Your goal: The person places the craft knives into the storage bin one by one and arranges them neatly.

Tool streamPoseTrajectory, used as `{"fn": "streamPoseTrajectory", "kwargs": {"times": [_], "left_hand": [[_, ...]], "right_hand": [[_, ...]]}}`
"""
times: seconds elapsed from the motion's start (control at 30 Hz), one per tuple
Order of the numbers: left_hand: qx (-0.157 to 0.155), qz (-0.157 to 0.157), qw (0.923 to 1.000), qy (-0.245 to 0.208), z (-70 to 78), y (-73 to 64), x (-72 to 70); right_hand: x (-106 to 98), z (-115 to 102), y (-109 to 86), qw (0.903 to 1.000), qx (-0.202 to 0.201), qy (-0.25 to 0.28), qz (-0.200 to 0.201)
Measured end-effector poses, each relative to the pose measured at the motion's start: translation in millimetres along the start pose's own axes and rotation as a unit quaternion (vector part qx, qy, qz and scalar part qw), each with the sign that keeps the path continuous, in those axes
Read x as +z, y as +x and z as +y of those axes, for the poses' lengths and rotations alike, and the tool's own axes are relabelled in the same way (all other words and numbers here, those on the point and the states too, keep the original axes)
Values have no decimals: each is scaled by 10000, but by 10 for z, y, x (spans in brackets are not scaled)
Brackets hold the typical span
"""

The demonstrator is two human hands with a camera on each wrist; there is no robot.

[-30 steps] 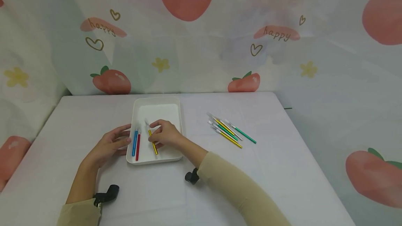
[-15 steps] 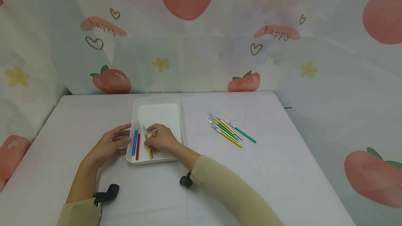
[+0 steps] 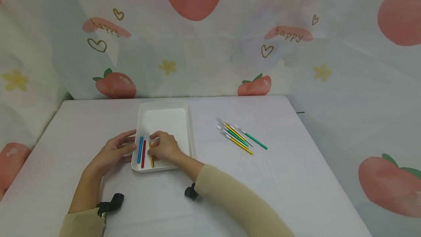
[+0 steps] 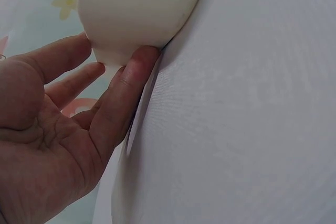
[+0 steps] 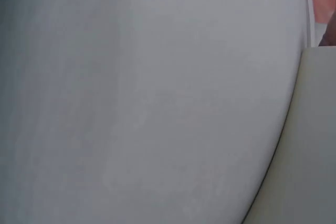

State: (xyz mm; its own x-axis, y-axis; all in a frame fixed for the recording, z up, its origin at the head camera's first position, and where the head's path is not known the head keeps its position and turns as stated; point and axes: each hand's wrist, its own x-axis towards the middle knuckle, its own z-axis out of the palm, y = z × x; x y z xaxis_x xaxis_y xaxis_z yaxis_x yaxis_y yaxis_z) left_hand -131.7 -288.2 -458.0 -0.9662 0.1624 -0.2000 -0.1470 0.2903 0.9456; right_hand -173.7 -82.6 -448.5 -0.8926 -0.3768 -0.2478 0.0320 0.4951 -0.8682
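Note:
My right hand [image 3: 166,146] pinches a gold craft knife [image 3: 151,156] with a slim metallic handle, low over the near part of a white tray [image 3: 189,134]. The fingers cover part of its handle. Just left of it in the tray lie a red craft knife [image 3: 143,154] and a blue craft knife [image 3: 140,150], side by side, clear caps pointing away from me. My left hand [image 3: 113,151] has its fingers loosely extended against the tray's left side. The left wrist view shows those fingertips at the tray's outer wall [image 4: 139,11]. In the right wrist view only a sliver of a hand shows.
Right of the tray, a loose pile of craft knives [image 3: 235,136] in gold, green and silver lies on the white tablecloth [image 3: 223,189]. A printed cloth backdrop [image 3: 204,57] hangs behind the table's far edge. Dark wrist cameras [image 3: 113,203] sit on both forearms.
My right hand has moved left within the tray with the gold craft knife, which now lies nearer the red one and more nearly parallel to it. The left hand has stayed put.

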Motion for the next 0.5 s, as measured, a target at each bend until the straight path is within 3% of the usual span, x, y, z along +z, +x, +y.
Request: {"fn": "streamPoseTrajectory", "kwargs": {"times": [0.5], "left_hand": [[-21,15,10000,59,30,-7,0]], "right_hand": [[-22,-31,-52,9997,-34,248,-83]]}}
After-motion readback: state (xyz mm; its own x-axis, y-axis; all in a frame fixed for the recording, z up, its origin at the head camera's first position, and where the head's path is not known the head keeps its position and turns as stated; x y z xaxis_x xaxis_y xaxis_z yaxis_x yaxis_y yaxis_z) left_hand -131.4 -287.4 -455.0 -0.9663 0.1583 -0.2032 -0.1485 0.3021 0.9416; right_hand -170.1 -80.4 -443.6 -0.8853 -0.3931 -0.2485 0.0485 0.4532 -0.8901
